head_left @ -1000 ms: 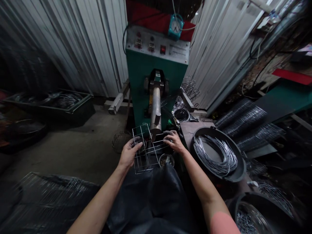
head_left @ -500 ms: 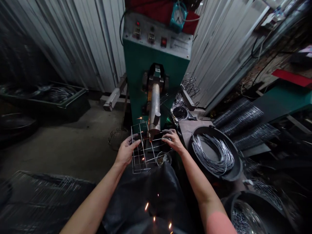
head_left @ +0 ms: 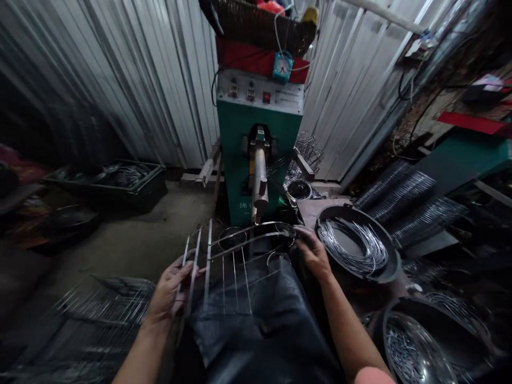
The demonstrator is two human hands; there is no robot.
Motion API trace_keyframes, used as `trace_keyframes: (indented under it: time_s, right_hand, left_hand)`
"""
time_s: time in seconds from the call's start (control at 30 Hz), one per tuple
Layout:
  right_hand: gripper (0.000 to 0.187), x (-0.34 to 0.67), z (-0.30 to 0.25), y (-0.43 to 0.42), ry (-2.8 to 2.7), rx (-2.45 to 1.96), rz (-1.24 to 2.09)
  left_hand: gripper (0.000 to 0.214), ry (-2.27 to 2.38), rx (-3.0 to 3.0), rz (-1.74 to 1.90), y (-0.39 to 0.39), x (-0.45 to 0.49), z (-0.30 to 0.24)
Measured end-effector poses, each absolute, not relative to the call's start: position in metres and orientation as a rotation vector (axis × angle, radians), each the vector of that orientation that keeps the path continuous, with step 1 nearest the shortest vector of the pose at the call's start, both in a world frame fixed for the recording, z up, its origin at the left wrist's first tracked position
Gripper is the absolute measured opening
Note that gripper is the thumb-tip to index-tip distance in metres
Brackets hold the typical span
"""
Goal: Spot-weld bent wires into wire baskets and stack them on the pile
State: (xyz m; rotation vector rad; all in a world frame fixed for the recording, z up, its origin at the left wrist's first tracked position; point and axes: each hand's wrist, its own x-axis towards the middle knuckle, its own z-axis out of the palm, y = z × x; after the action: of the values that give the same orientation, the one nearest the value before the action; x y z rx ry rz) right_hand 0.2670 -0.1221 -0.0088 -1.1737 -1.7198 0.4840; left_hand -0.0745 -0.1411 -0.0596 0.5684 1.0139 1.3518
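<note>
A wire rack [head_left: 208,258] of thin metal rods and hoops spans the space between my hands, over a dark apron [head_left: 256,341]. My left hand [head_left: 172,285] grips its upright rods at the left end. On the other side, the fingers of my right hand [head_left: 314,253] close on the rack's right end beside a round hoop, somewhat blurred. Just beyond the rack stands a green spot welder [head_left: 236,133]. Its metal electrode arm [head_left: 260,178] points down at the rack's far edge; whether they touch I cannot tell.
At right, a black basin [head_left: 394,272] holds coiled metal wires, with another basin [head_left: 386,330] of small metal pieces nearer. Dark ribbed stacks [head_left: 404,197] lie behind. More wire racks [head_left: 108,306] stand on the left, and a green bin [head_left: 148,200] sits by the corrugated wall [head_left: 160,80].
The rack has come back from the electrode and turned, now looking wider. My hands have moved apart and toward me. Flying sparks are gone, and the view has tilted up.
</note>
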Motion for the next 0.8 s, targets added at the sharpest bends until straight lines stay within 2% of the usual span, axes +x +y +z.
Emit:
trace_keyframes:
  time_s: [0.1, 0.23, 0.3, 0.37, 0.47, 0.5, 0.63, 0.8]
  right_hand:
    - [0.045, 0.295, -0.032, -0.149, -1.633, -1.301, 0.545]
    - [0.069, 0.293, -0.07, -0.19, -2.12, -1.305, 0.618]
    - [0.072, 0.28, -0.08, -0.214, -2.3, -1.306, 0.642]
    - [0.061, 0.268, -0.085, -0.237, -2.44, -1.275, 0.672]
    - [0.03, 0.26, -0.091, -0.264, -2.55, -1.169, 0.794]
    - [0.027, 0.26, -0.093, -0.27, -2.544, -1.156, 0.838]
    - [0.035, 0.263, -0.099, -0.279, -2.414, -1.183, 0.833]
    - [0.041, 0.251, -0.087, -0.259, -2.109, -1.244, 0.692]
  left_hand:
    - [0.014, 0.925, 0.369, 1.326, -0.16, -0.101, -0.055]
    - [0.013, 0.934, 0.105, 1.098, -0.178, -0.093, -0.072]
    - [0.018, 0.914, 0.06, 1.024, -0.189, -0.076, -0.088]
    - [0.023, 0.878, 0.03, 0.963, -0.199, -0.06, -0.105]
    - [0.03, 0.841, 0.01, 0.887, -0.209, -0.045, -0.127]
    - [0.033, 0.824, 0.015, 0.869, -0.21, -0.042, -0.132]
    - [0.057, 0.654, 0.093, 0.848, -0.205, -0.035, -0.139]
    - [0.066, 0.769, 0.249, 0.755, -0.198, -0.033, -0.13]
